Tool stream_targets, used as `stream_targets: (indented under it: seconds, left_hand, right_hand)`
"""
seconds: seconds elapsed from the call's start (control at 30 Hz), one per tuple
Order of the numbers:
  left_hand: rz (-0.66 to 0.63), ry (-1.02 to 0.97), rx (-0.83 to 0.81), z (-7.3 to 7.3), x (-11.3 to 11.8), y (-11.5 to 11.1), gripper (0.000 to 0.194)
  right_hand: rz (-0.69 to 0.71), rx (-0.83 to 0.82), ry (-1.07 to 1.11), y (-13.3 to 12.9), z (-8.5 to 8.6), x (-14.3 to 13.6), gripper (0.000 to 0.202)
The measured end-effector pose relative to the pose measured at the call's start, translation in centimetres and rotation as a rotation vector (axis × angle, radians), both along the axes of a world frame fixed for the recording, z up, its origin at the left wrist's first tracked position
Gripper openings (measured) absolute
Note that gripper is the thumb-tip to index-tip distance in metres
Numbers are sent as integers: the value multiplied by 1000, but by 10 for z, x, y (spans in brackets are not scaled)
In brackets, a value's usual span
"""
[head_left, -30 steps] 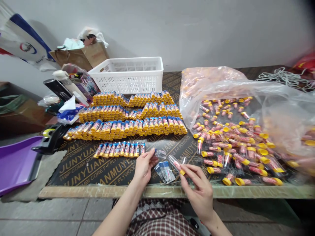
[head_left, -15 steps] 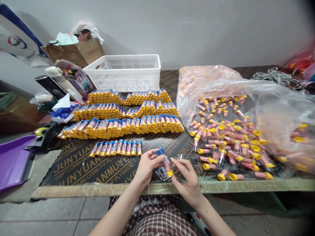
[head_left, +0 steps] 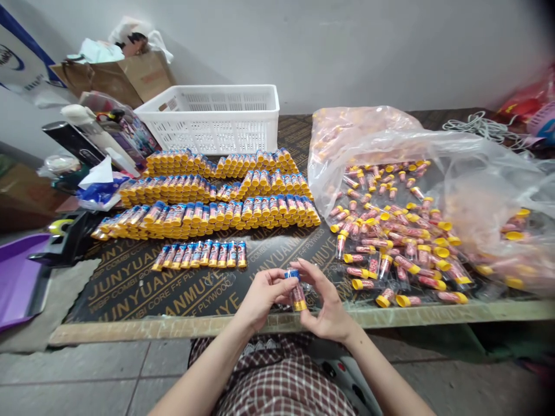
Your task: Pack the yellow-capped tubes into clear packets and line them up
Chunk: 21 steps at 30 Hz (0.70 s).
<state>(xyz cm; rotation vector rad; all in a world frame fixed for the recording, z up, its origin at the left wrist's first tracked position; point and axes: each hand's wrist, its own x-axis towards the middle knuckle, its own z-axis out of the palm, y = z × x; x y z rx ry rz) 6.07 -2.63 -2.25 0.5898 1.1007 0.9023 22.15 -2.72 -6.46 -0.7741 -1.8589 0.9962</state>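
A small clear candy tube (head_left: 297, 292) with a blue label at its top and a yellow cap at its lower end stands nearly upright just above the table's front edge. My left hand (head_left: 262, 297) pinches its upper part between thumb and fingers. From the other side my right hand (head_left: 327, 306) curves round the tube, fingers by the blue end and thumb by the yellow cap. Left of my hands lies a short row of labelled tubes (head_left: 203, 255). Behind that row are stacked tubes (head_left: 208, 216) with blue labels and yellow caps facing forward.
Loose unlabelled tubes (head_left: 403, 248) spill from a clear plastic bag (head_left: 455, 153) on the right. At the back stands a white basket (head_left: 217, 124). Bottles (head_left: 84, 136) and a paper bag (head_left: 147, 75) are at left, beside a purple dustpan (head_left: 19, 283). The table's front edge (head_left: 173, 328) runs below my hands.
The tube has turned more upright, and my right hand has closed in around it from the right. My view has shifted slightly.
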Motion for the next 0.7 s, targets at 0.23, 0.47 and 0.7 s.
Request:
stream_targets:
  seconds: [0.23,0.47,0.7]
  left_hand:
    - [11,24,-1,1,3,-2,35]
    - [99,964,297,-7,-32,37,26]
    - [-197,1975,550,-18,-65,63,40]
  right_hand:
    - [-17,-17,36,-1,0,-3,88]
    - [-120,43,-228,5,5,4,79]
    - [-629,222,-685,34,-14,70,19]
